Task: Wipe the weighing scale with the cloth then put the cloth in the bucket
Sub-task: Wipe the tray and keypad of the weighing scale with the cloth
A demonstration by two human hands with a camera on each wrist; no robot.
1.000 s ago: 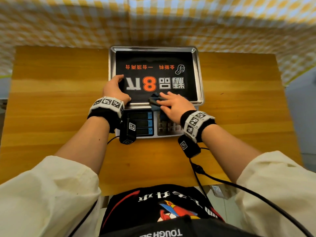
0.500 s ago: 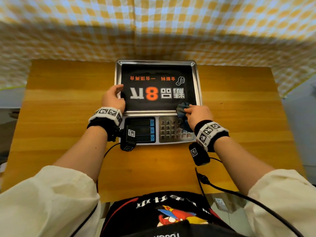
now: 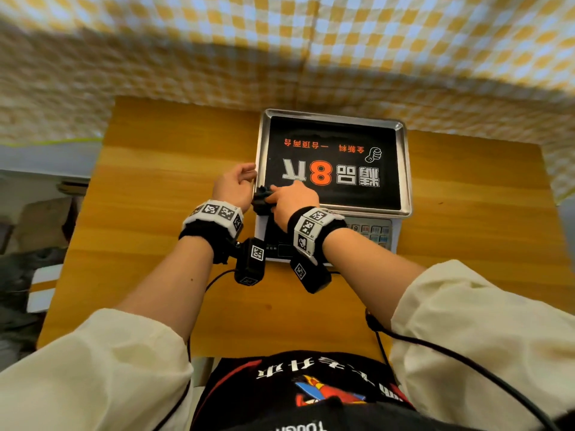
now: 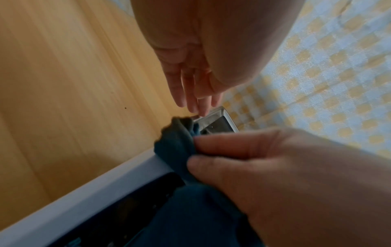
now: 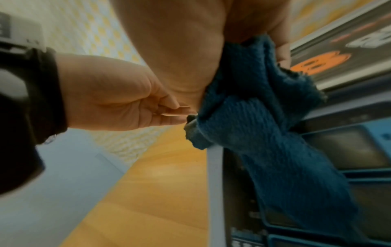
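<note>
right hand (image 3: 292, 202) grips cloth (image 3: 261, 200) at scale (image 3: 404, 169) near-left corner | left hand (image 3: 231, 188) open, steadying its left edge | risk: cloth trails over display, may snag or nudge scale

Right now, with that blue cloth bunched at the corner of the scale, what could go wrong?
The right hand grips the cloth in a wad, which trails over the display panel; dragging it could press keys. The left hand is at the tray's left edge with loose fingers, so a firm wipe might shift the weighing scale on the table. No bucket is in view, so the drop-off may need a blind reach.
</note>
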